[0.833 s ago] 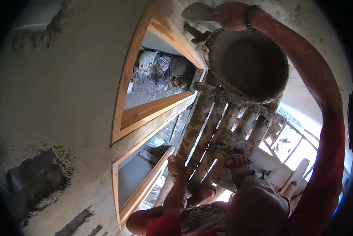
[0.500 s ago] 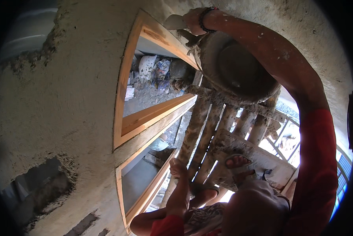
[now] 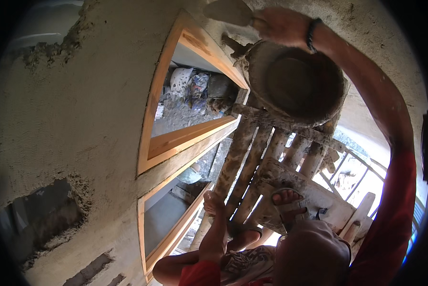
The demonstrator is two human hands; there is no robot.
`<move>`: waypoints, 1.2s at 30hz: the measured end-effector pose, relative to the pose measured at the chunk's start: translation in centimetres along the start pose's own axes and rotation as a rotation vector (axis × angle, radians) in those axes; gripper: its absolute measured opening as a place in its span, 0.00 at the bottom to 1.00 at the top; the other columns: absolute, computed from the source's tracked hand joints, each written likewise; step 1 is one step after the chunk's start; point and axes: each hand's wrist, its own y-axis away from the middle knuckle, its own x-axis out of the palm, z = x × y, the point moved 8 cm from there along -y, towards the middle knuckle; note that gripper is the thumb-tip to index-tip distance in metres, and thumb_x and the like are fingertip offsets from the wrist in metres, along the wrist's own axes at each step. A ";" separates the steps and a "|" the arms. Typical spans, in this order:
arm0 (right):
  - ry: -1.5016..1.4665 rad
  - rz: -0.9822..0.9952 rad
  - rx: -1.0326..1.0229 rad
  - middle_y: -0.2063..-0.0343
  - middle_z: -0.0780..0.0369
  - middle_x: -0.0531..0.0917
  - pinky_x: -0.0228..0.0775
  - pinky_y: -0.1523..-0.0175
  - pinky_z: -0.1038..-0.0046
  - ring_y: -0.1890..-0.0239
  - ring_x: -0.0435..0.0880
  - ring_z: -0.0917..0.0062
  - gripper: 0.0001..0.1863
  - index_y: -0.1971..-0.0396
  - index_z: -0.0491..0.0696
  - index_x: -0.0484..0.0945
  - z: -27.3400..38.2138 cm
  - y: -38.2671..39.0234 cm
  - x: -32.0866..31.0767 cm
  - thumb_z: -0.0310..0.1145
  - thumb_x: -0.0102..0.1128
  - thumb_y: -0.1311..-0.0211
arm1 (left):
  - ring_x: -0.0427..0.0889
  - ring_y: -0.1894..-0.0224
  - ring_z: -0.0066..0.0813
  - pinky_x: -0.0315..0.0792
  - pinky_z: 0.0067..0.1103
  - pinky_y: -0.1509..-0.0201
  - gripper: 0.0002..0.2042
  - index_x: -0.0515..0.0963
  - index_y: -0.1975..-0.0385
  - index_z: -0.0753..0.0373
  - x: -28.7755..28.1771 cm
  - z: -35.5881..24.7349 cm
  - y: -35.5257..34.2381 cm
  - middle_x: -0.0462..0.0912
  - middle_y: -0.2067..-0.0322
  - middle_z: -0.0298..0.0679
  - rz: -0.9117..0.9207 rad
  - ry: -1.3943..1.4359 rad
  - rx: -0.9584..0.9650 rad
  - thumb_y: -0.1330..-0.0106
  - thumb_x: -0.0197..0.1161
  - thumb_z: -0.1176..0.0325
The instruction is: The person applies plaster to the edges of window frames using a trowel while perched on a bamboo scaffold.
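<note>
My right hand [image 3: 283,28] grips a flat metal trowel [image 3: 228,12] above a mortar-crusted round tub [image 3: 297,83], which has dark grey material inside and rests at the far end of a scaffold of rough poles [image 3: 264,157]. My left hand [image 3: 214,205] is low in the middle, its fingers curled on the left pole of the scaffold, beside a wooden window frame. My sandalled foot [image 3: 287,200] is on a mud-caked board [image 3: 323,195] on the poles.
On the left is a plastered wall [image 3: 66,124] with ragged holes. Two wooden window frames [image 3: 156,81] open onto rubble, bags and a grey floor. Metal railing [image 3: 359,174] shows beyond the scaffold at right, in bright daylight, and rough plaster continues at the top right.
My right hand with the trowel swung left toward the upper window corner, then back right and is now over the tub's top edge. My left hand has stayed on the pole.
</note>
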 end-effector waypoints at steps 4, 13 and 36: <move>-1.646 0.288 0.226 0.78 0.64 0.76 0.73 0.77 0.75 0.78 0.77 0.79 0.18 0.50 0.49 0.71 5.8 7.9 7.2 0.45 0.57 0.33 | 0.82 0.66 0.53 0.70 0.44 0.57 0.22 0.81 0.64 0.60 -0.6 0.2 -0.3 0.83 0.69 0.53 -0.033 -0.001 0.012 0.35 0.47 0.49; -2.145 -0.133 0.639 0.81 0.65 0.73 0.69 0.79 0.71 0.83 0.73 0.77 0.11 0.64 0.53 0.70 11.9 3.5 25.4 0.42 0.58 0.37 | 0.83 0.68 0.51 0.72 0.41 0.63 0.19 0.80 0.67 0.60 1.0 1.4 -0.8 0.84 0.71 0.49 -0.070 -0.109 0.026 0.33 0.52 0.49; -2.279 -0.312 0.614 0.81 0.63 0.69 0.69 0.76 0.63 0.81 0.71 0.72 0.09 0.67 0.52 0.66 16.0 -9.1 25.6 0.40 0.52 0.38 | 0.82 0.66 0.52 0.71 0.43 0.58 0.18 0.83 0.62 0.60 0.1 2.7 -1.6 0.84 0.69 0.51 -0.035 -0.114 -0.024 0.34 0.54 0.53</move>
